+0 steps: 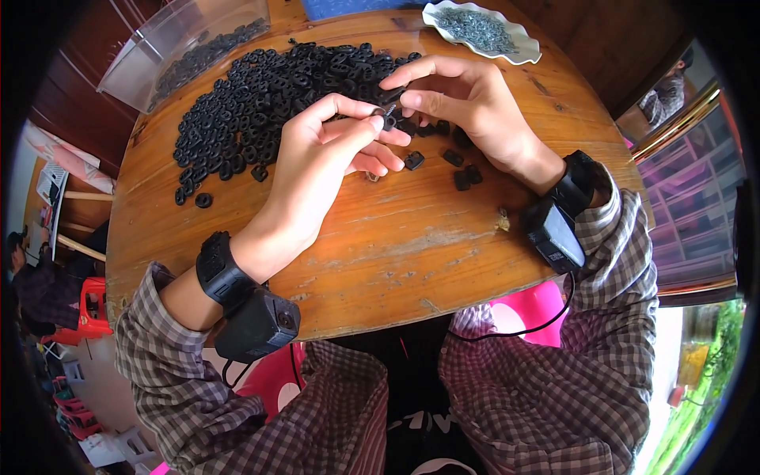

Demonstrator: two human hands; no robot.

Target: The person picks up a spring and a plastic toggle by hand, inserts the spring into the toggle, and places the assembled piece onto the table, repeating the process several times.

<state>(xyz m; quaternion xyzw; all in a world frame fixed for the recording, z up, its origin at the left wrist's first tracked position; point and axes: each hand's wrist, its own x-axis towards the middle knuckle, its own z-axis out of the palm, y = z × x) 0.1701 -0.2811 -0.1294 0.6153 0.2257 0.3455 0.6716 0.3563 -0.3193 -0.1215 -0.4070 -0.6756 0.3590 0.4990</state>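
Note:
My left hand (pixel 313 150) pinches a small black plastic piece (pixel 389 123) between thumb and forefinger, its other fingers loosely curled beneath. A small silver screw (pixel 391 110) stands up at a slant from that piece. My right hand (pixel 471 103) is close on the right, its thumb tip beside the screw's upper end. The right thumb and forefinger look apart, and the lower fingers are partly hidden. Behind both hands spreads a large heap of black oval plastic rings (pixel 237 119). Several black blocky pieces (pixel 462 179) lie below my right hand.
A clear plastic bin (pixel 131 79) with more black pieces stands at the far left. On the far right, a white wavy-edged dish (pixel 522 51) holds many silver screws. A blue container (pixel 348 8) is at the back. The wooden table's (pixel 356 269) rounded near edge faces my lap.

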